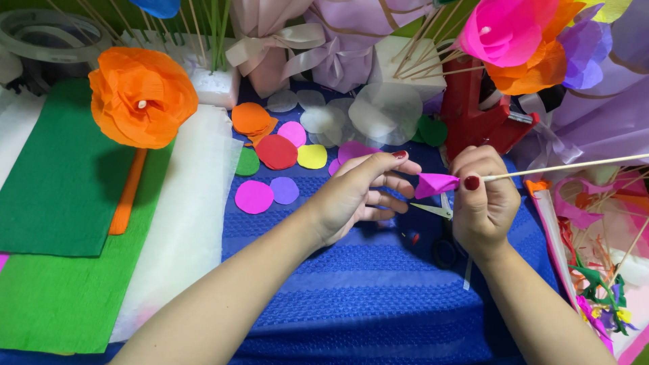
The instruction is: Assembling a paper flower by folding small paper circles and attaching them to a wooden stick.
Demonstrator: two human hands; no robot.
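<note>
Bare forearms, dark red nail polish

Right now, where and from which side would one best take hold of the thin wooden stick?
Probably on the bare shaft of the wooden stick, from above. It runs nearly level out to the right, free of clutter, while its left end is pinched in the right hand and wrapped in pink paper.

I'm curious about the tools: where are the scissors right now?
The scissors lie on the blue towel at centre-right, mostly hidden beneath the right hand pinching pink paper.
</note>
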